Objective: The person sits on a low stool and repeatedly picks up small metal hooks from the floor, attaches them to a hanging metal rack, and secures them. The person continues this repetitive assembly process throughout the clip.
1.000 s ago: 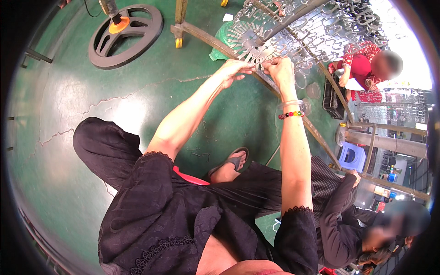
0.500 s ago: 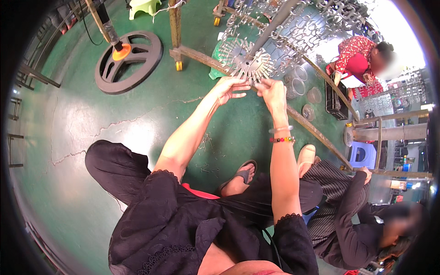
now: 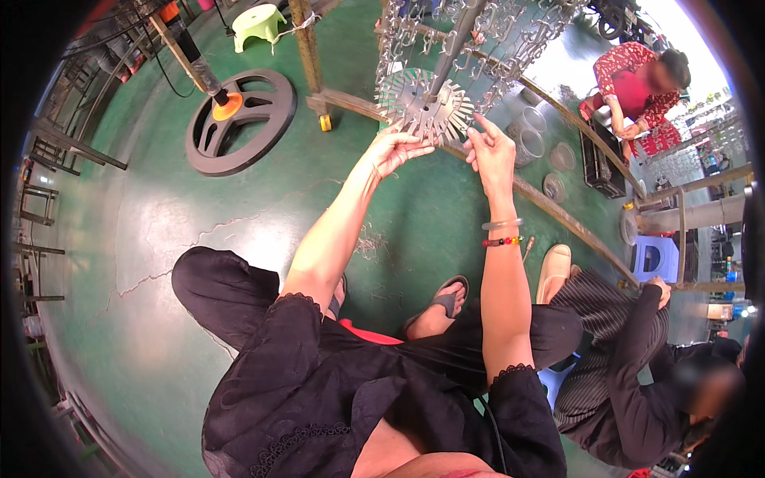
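Note:
A round metal disc (image 3: 414,102) with narrow strips fanned around its rim sits at the lower end of a grey pole (image 3: 456,52). My left hand (image 3: 392,151) is at the disc's lower edge, fingers stretched out along the strips. Whether a small piece lies between those fingertips is too fine to see. Just off the disc's lower right side is my right hand (image 3: 492,155), its index finger raised and the others loosely bent, with nothing visible in it. Many small metal hooks (image 3: 506,36) hang in rows above and behind the disc.
A rusty frame bar (image 3: 558,215) crosses below the disc. Clear plastic tubs (image 3: 527,143) and a black crate (image 3: 602,163) stand beyond it. One co-worker sits at far right, another close on my right. A dark spoked wheel base (image 3: 239,119) stands at left.
My right hand has drawn back to the right from the disc's lower edge, and its fingers have spread. My left hand stays beside the strips. The whole view has shifted a little.

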A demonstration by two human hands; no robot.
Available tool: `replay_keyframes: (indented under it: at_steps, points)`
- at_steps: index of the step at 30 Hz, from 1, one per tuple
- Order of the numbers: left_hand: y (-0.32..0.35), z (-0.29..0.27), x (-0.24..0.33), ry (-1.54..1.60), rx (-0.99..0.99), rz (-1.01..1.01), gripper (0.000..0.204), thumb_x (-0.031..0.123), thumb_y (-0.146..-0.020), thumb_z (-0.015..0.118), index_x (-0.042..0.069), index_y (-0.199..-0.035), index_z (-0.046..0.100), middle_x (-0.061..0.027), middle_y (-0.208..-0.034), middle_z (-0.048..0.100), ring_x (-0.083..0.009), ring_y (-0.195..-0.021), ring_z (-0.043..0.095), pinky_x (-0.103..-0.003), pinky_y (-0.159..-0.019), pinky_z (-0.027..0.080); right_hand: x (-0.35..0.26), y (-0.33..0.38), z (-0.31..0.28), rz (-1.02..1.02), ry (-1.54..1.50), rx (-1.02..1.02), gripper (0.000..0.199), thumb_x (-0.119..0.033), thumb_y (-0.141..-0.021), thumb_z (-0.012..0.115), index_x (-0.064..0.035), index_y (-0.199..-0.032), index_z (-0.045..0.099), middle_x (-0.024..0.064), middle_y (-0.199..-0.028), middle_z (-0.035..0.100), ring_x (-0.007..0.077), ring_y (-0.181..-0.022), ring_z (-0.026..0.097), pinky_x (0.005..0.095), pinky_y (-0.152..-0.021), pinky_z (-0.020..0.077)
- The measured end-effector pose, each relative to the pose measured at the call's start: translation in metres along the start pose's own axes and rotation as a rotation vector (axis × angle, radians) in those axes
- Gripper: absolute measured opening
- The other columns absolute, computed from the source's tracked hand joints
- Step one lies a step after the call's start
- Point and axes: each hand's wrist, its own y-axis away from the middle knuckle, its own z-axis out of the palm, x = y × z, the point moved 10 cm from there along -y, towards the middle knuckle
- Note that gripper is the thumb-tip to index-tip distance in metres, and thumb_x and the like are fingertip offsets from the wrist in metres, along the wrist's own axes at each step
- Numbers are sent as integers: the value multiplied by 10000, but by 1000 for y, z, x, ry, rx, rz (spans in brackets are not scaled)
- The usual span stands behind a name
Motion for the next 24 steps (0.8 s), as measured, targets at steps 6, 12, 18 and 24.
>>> replay_keyframes:
  at_steps: [6, 12, 18, 24]
  points:
    - [3, 3, 4, -31, -27, 16, 643, -131, -749, 487, -7, -1347, 289, -266, -1228, 498, -440, -1120, 512, -539, -1006, 400, -8, -17, 9, -105, 154, 37, 228, -130, -810, 662, 20, -981, 679, 47, -647, 633, 80, -453, 508, 238, -466, 430]
    - [8, 1, 5, 67, -26, -7, 697, -145, -710, 460, 0, -1358, 248, -284, -1276, 438, -455, -1139, 487, -562, -1022, 368, -11, -11, 22, -87, 174, 67, 199, -126, -813, 671, 28, -939, 677, 79, -718, 662, 97, -595, 627, 229, -488, 488]
    - [2, -3, 2, 168, -6, -33, 668, -145, -704, 436, -9, -1332, 255, -291, -1243, 447, -471, -1159, 459, -600, -1035, 325, -12, -6, 20, -153, 228, 57, 178, -108, -848, 619, 57, -909, 647, 108, -706, 665, 138, -556, 641, 247, -492, 500]
    - [5, 5, 1, 140, -87, -14, 631, -118, -732, 420, -11, -1330, 249, -299, -1318, 377, -505, -1212, 382, -605, -1028, 332, -13, 2, 12, -330, 344, 121, 149, -110, -853, 610, 38, -870, 624, 137, -683, 633, 200, -575, 628, 306, -518, 488]
